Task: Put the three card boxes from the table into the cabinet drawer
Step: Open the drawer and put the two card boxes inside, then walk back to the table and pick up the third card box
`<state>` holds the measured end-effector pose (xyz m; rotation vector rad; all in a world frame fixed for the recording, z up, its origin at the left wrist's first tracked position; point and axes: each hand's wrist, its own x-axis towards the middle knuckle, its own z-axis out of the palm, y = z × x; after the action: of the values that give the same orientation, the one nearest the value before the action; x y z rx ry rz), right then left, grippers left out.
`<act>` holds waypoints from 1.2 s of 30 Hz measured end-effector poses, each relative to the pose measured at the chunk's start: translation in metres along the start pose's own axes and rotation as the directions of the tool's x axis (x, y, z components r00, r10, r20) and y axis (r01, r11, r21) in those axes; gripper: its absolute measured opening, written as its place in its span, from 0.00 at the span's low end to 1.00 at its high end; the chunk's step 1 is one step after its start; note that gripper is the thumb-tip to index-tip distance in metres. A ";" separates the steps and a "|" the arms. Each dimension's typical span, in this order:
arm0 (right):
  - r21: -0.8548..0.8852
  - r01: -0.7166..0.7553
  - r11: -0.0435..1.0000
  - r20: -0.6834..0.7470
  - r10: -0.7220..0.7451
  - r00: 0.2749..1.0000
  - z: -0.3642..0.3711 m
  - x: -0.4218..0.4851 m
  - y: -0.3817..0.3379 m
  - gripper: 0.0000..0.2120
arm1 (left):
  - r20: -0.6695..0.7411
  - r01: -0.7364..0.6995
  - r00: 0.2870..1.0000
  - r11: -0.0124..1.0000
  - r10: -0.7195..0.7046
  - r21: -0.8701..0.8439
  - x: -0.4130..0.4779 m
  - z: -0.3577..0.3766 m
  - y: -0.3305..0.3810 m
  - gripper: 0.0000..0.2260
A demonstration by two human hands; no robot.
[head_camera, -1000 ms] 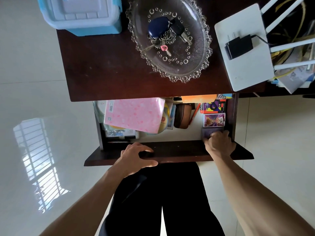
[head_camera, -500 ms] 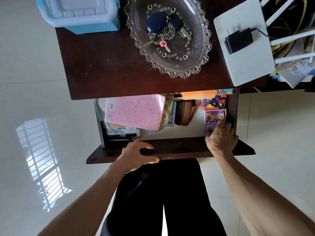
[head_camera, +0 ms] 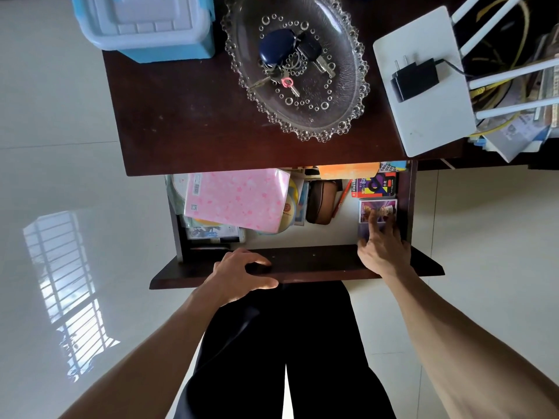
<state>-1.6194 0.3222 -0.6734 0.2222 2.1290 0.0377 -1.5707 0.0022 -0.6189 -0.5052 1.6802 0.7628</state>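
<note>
Inside the drawer, right hand seemingly touches two card boxes.

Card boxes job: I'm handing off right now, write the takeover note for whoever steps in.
Left hand: resting on the open drawer's front panel, holding nothing.
Right hand: inside the drawer, fingers on the nearest card box and reaching onto the purple card box.
Red card box lies behind those two, all along the drawer's right wall.
Done: no card boxes show on the table.
Left: withdraw the right hand, perhaps close the drawer.
</note>
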 end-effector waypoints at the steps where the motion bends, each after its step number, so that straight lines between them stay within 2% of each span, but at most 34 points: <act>1: -0.012 0.005 1.000 0.017 -0.004 1.000 -0.003 0.001 0.001 0.40 | -0.004 0.001 1.000 1.000 -0.001 0.001 0.000 0.001 0.000 0.25; 3: -0.003 0.008 1.000 0.058 -0.007 0.998 -0.010 0.002 0.003 0.37 | -0.015 0.005 1.000 1.000 -0.005 0.003 0.000 0.002 0.000 0.23; 6: 0.208 -0.004 0.978 0.015 0.001 1.000 -0.023 -0.013 0.002 0.25 | -0.081 -0.022 0.997 0.999 0.020 -0.024 -0.008 0.002 0.002 0.20; 8: 0.381 -0.008 0.925 -0.087 0.044 0.995 -0.032 -0.035 -0.003 0.19 | -0.132 -0.040 0.991 0.997 0.032 -0.060 -0.022 0.000 0.004 0.16; 10: 0.521 -0.021 0.853 -0.125 0.100 0.987 -0.042 -0.065 -0.007 0.15 | -0.150 -0.043 0.988 0.994 0.029 -0.096 -0.044 -0.004 0.008 0.11; 14: 0.712 -0.115 0.693 0.002 0.162 0.987 -0.074 -0.140 -0.016 0.12 | -0.179 -0.024 0.984 0.992 0.001 -0.126 -0.109 -0.023 0.016 0.10; 16: 0.739 -0.136 0.660 0.044 0.153 0.987 -0.093 -0.186 -0.018 0.12 | -0.199 -0.014 0.980 0.991 -0.013 -0.135 -0.152 -0.035 0.020 0.10; 20: 0.734 -0.116 0.669 0.073 0.092 0.993 -0.142 -0.284 -0.015 0.13 | -0.220 -0.017 0.975 0.985 -0.021 -0.172 -0.255 -0.058 0.033 0.08; 27: 0.806 -0.061 0.588 0.050 0.036 0.998 -0.210 -0.430 0.010 0.13 | -0.217 -0.088 0.975 0.973 0.041 -0.211 -0.412 -0.090 0.042 0.05; 34: 0.778 -0.022 0.628 0.014 0.018 1.000 -0.250 -0.539 0.033 0.08 | -0.242 -0.100 0.969 0.969 0.044 -0.225 -0.510 -0.100 0.021 0.05; 36: 0.772 0.000 0.636 -0.012 0.014 1.000 -0.261 -0.560 0.037 0.09 | -0.256 -0.107 0.966 0.968 0.047 -0.228 -0.529 -0.095 0.016 0.07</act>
<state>-1.5407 0.2772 -0.0611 0.7387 2.0337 -0.9057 -1.5183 -0.0898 -0.0913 -0.7321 1.8578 1.0011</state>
